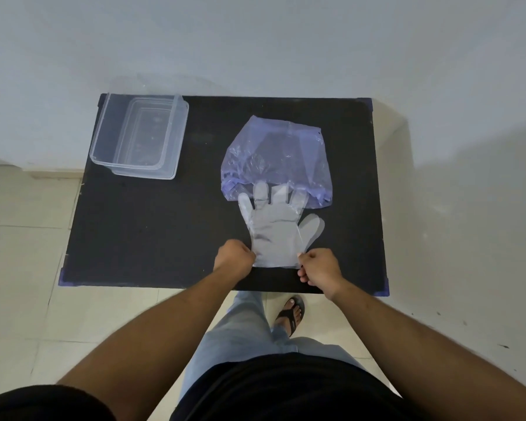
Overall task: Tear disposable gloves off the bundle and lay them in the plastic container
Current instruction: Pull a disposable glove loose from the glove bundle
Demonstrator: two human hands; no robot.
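A bundle of clear disposable gloves [275,230] lies flat on the black table [152,226], fingers pointing away from me, cuff at the near edge. Its fingertips overlap a crumpled blue-tinted plastic bag [278,153] behind it. My left hand [234,258] pinches the cuff's left corner. My right hand [319,268] pinches the cuff's right corner. The clear plastic container [140,136] stands at the table's far left corner, and nothing shows inside it.
The table stands against a pale wall, with purple caps on its corners [382,288]. Beige floor tiles surround it. My leg in light jeans and a sandalled foot [290,314] are below the near edge.
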